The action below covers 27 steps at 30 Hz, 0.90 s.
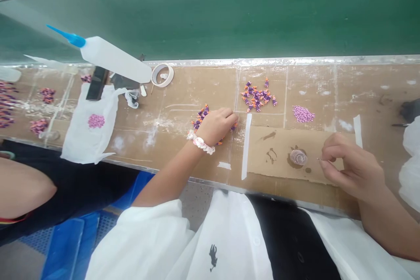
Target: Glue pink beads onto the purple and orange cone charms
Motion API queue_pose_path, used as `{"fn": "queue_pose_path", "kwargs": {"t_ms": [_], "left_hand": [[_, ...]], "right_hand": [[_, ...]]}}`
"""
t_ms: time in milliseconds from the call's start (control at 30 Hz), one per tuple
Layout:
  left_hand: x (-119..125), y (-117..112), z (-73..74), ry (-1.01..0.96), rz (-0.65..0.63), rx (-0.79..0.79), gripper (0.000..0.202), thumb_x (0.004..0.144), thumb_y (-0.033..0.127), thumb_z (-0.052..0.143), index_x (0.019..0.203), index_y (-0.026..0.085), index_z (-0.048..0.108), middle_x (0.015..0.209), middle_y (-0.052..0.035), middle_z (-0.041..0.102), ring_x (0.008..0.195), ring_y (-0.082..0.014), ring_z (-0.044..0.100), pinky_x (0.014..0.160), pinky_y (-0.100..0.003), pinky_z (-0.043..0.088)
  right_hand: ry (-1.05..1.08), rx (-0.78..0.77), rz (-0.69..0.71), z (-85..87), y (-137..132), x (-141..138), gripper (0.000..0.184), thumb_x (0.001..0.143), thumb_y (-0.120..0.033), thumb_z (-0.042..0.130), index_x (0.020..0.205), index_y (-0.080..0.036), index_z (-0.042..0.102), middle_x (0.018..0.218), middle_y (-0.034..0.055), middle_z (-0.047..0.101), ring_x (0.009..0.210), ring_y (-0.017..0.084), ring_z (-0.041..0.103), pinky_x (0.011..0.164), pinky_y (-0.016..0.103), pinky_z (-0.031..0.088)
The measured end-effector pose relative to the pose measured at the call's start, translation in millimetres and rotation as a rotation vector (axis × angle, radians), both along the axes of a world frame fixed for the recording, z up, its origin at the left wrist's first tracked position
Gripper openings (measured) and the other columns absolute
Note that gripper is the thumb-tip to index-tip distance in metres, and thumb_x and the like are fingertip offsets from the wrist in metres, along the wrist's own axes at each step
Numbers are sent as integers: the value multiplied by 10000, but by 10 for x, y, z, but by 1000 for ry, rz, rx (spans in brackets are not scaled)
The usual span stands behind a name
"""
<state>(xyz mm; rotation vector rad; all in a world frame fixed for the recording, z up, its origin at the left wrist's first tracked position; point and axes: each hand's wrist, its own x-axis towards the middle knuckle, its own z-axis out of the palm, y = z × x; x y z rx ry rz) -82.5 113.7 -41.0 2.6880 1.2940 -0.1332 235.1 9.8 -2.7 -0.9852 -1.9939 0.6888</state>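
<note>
My left hand [215,127] rests palm down on a scattered pile of small purple-and-orange pieces [199,119], fingers curled at the pile's right side. Whether those fingers pinch anything is hidden. A frilly white-and-pink scrunchie [200,143] circles that wrist. My right hand [352,167] hovers over a brown cardboard sheet [278,157], its fingertips pinching a thin metal pin [319,159]. Just left of the pin stands a small clear dome-shaped dish [298,157] with a dark stain around it. A second pile of purple-and-orange pieces [257,96] lies beyond my left hand.
A white glue bottle with a blue nozzle [111,58] lies at the back left, near a tape roll [162,75]. Pink pieces lie on a white plastic bag [83,131] and the bench [295,106]. A co-worker's arm [19,188] is at the left, beyond the bench's front edge.
</note>
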Motion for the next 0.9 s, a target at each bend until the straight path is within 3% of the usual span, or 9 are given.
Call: {"fn": "queue_pose_path", "kwargs": {"t_ms": [133, 267, 467, 667, 733, 767, 900], "left_hand": [[28, -156, 129, -126, 195, -44, 184, 944, 261, 410, 1012, 160, 548, 823, -39, 629, 796, -169, 598, 680, -268, 430], [81, -281, 218, 87, 288, -108, 166, 902, 316, 516, 921, 154, 548, 910, -75, 634, 801, -201, 612, 620, -279, 415], [157, -193, 154, 270, 216, -244, 149, 919, 246, 451, 901, 160, 571, 838, -82, 658, 786, -211, 636, 651, -286, 438], [221, -42, 256, 343, 170, -268, 176, 877, 156, 440, 846, 106, 606, 783, -117, 667, 733, -222, 648, 658, -303, 454], [198, -6, 311, 214, 161, -295, 194, 875, 184, 453, 807, 119, 623, 747, -92, 665, 698, -197, 633, 670, -304, 462], [189, -7, 333, 59, 168, -335, 204, 876, 222, 470, 791, 130, 631, 730, -76, 663, 684, -181, 621, 671, -301, 468], [342, -216, 321, -987, 244, -765, 302, 773, 457, 651, 735, 158, 644, 712, -47, 657, 634, -132, 587, 543, -247, 464]], "right_hand": [[-10, 8, 6, -7, -11, 11, 237, 785, 24, 548, 840, -201, 496, 680, -7, 464, 623, 133, 461, 532, 293, 388], [-18, 12, 11, 11, -5, 1, 234, 787, 17, 546, 837, -206, 496, 680, -5, 470, 613, 135, 463, 521, 295, 389], [-30, 1, 12, 25, 13, -30, 220, 809, -6, 530, 827, -221, 486, 666, -6, 459, 606, 137, 454, 511, 296, 387], [-46, -17, 32, -24, 14, -25, 222, 794, 7, 529, 824, -207, 477, 678, -4, 450, 619, 132, 435, 529, 284, 376], [-57, -22, 32, -34, 12, -22, 214, 798, 0, 528, 820, -205, 474, 677, -4, 445, 619, 132, 431, 534, 282, 373], [-67, -24, 31, -37, 12, -22, 207, 802, -5, 527, 818, -204, 473, 675, -4, 444, 619, 133, 430, 535, 280, 373], [-197, -21, 67, -51, 28, -32, 175, 829, -32, 507, 815, -202, 470, 690, 5, 476, 635, 135, 429, 550, 273, 376]]}}
